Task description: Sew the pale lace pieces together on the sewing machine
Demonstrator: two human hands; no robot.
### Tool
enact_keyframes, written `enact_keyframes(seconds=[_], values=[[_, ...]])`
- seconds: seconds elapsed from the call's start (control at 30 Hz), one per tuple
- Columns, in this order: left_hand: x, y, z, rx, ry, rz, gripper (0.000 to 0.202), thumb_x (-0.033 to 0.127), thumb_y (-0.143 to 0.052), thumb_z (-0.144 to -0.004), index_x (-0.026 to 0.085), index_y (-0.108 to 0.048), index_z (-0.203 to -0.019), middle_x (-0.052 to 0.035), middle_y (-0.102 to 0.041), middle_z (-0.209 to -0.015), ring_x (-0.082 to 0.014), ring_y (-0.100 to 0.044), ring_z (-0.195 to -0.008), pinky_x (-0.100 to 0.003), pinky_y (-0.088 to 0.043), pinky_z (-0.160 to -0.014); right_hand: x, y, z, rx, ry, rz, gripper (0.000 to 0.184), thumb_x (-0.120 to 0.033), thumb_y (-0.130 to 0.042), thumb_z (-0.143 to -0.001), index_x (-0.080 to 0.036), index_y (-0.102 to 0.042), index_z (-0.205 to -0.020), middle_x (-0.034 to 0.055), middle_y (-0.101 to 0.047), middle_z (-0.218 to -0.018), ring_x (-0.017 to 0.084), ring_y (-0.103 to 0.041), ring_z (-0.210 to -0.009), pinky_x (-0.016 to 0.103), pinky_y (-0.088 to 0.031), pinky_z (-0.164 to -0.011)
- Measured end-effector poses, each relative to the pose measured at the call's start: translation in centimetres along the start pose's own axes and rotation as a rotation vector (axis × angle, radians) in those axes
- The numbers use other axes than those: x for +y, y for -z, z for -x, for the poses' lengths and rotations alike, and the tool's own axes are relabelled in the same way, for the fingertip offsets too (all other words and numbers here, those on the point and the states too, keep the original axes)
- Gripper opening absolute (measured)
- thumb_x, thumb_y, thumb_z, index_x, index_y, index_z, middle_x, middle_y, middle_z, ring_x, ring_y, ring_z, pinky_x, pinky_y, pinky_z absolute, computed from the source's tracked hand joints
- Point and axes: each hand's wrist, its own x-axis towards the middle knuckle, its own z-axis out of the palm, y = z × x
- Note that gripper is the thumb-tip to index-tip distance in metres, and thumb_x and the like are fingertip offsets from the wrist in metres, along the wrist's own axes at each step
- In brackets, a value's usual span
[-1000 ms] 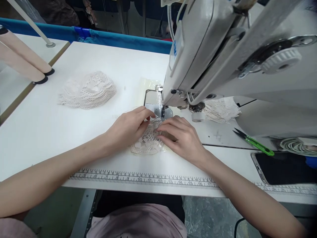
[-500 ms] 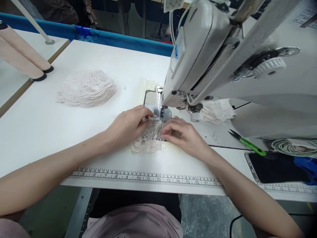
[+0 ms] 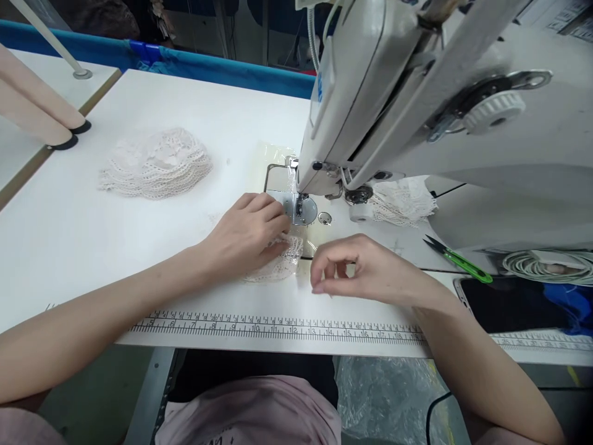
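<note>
My left hand (image 3: 252, 232) is closed on a cream lace piece (image 3: 282, 262), its fingers curled over the upper part just in front of the needle plate (image 3: 303, 211). Part of the lace is hidden under that hand. To the right of the lace, apart from it, my right hand (image 3: 345, 269) hovers above the table with thumb and fingers drawn together; I cannot make out whether anything is pinched there. The head of a sewing machine (image 3: 352, 99) stands over the plate.
Left of the machine lies a stack of lace pieces (image 3: 157, 164); more lace (image 3: 403, 201) sits under the arm. Green-handled thread snips (image 3: 458, 259), a phone (image 3: 509, 303) and coiled cord (image 3: 551, 266) are at right. A printed ruler (image 3: 273, 330) runs along the table's front edge.
My right hand has moved away from the lace, down and slightly right. My left hand and the lace have shifted a little toward me from the needle. The view has moved slightly.
</note>
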Motion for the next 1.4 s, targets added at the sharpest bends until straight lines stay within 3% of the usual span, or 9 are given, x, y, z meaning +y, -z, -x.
enact_keyframes(seconds=[0.1, 0.27, 0.4, 0.53, 0.67, 0.9, 1.07, 1.23, 1.4], values=[[0.2, 0.4, -0.2, 0.016, 0.126, 0.167, 0.012, 0.027, -0.054, -0.091, 0.017, -0.056, -0.084, -0.0033, -0.063, -0.082, -0.0201, -0.057, -0.082, -0.033, -0.045, -0.072, 0.4, -0.7, -0.8, 0.201, -0.016, -0.042, 0.004, -0.021, -0.071, -0.081, -0.020, -0.068, -0.083, -0.0018, -0.070, -0.077, 0.009, -0.059, -0.060, 0.020, -0.044, -0.052], [1.0, 1.4, -0.2, 0.059, 0.447, 0.565, 0.017, 0.032, -0.053, -0.094, 0.020, -0.048, -0.083, 0.0082, -0.049, -0.060, -0.0073, -0.037, -0.048, -0.022, -0.029, -0.047, 1.2, -2.0, -1.7, 0.380, 0.078, -0.191, 0.014, -0.028, -0.070, -0.084, -0.019, -0.064, -0.094, -0.0033, -0.066, -0.072, 0.009, -0.061, -0.054, 0.021, -0.046, -0.051], [1.2, 1.5, -0.2, 0.081, 0.455, 0.709, 0.020, 0.033, -0.056, -0.092, 0.019, -0.048, -0.081, 0.0069, -0.048, -0.066, -0.0063, -0.038, -0.053, -0.020, -0.031, -0.047, 1.5, -3.3, -2.4, 0.372, 0.137, -0.206, 0.025, -0.030, -0.067, -0.086, -0.022, -0.057, -0.108, -0.0064, -0.061, -0.068, 0.009, -0.058, -0.052, 0.022, -0.047, -0.051], [1.2, 1.5, -0.2, 0.064, 0.388, 0.751, 0.018, 0.031, -0.058, -0.091, 0.019, -0.048, -0.080, 0.0060, -0.048, -0.069, -0.0063, -0.039, -0.055, -0.019, -0.032, -0.048, 1.5, -3.8, -2.8, 0.501, 0.120, -0.098, 0.038, -0.034, -0.078, -0.075, -0.023, -0.052, -0.099, -0.0074, -0.058, -0.071, 0.008, -0.055, -0.053, 0.022, -0.044, -0.049], [1.3, 1.5, -0.2, 0.060, 0.339, 0.757, 0.017, 0.027, -0.058, -0.090, 0.019, -0.048, -0.079, 0.0060, -0.049, -0.069, -0.0064, -0.043, -0.059, -0.018, -0.034, -0.050, 1.8, -3.8, -3.0, 0.567, 0.142, -0.063, 0.028, -0.021, -0.072, -0.078, -0.023, -0.054, -0.099, -0.0043, -0.063, -0.087, 0.006, -0.054, -0.055, 0.021, -0.044, -0.051], [0.8, 1.0, -0.1, 0.105, 0.447, 0.778, 0.012, 0.011, -0.055, -0.081, 0.020, -0.048, -0.085, 0.0054, -0.057, -0.075, -0.0070, -0.051, -0.062, -0.018, -0.039, -0.053, 2.7, -3.2, -3.3, 0.636, 0.095, -0.310, 0.025, -0.018, -0.073, -0.076, -0.021, -0.064, -0.099, -0.0028, -0.070, -0.078, 0.007, -0.057, -0.054, 0.022, -0.050, -0.054], [0.7, 1.1, 0.1, 0.090, 0.425, 0.726, 0.028, 0.007, -0.048, -0.079, 0.021, -0.052, -0.103, 0.0010, -0.065, -0.096, -0.0108, -0.062, -0.084, -0.020, -0.046, -0.065, 2.4, -3.4, -3.4, 0.616, 0.053, -0.536, 0.021, -0.022, -0.075, -0.075, -0.021, -0.065, -0.094, -0.0014, -0.072, -0.082, 0.012, -0.067, -0.055, 0.026, -0.059, -0.057], [1.0, 1.3, 0.0, 0.046, 0.338, 0.652, 0.025, 0.017, -0.057, -0.082, 0.021, -0.052, -0.106, 0.0002, -0.065, -0.101, -0.0130, -0.063, -0.089, -0.022, -0.050, -0.072, 2.5, -3.8, -3.5, 0.649, 0.161, -0.477, 0.010, -0.021, -0.076, -0.076, -0.022, -0.071, -0.084, -0.0011, -0.072, -0.079, 0.015, -0.071, -0.073, 0.029, -0.061, -0.069], [0.8, 1.0, -0.1, 0.051, 0.437, 0.619, 0.033, 0.030, -0.069, -0.081, 0.024, -0.054, -0.109, 0.0002, -0.066, -0.105, -0.0160, -0.063, -0.093, -0.026, -0.051, -0.078, 2.5, -4.0, -3.4, 0.712, 0.259, -0.296, 0.007, -0.016, -0.072, -0.080, -0.022, -0.072, -0.077, -0.0006, -0.071, -0.079, 0.014, -0.068, -0.072, 0.028, -0.060, -0.065]])
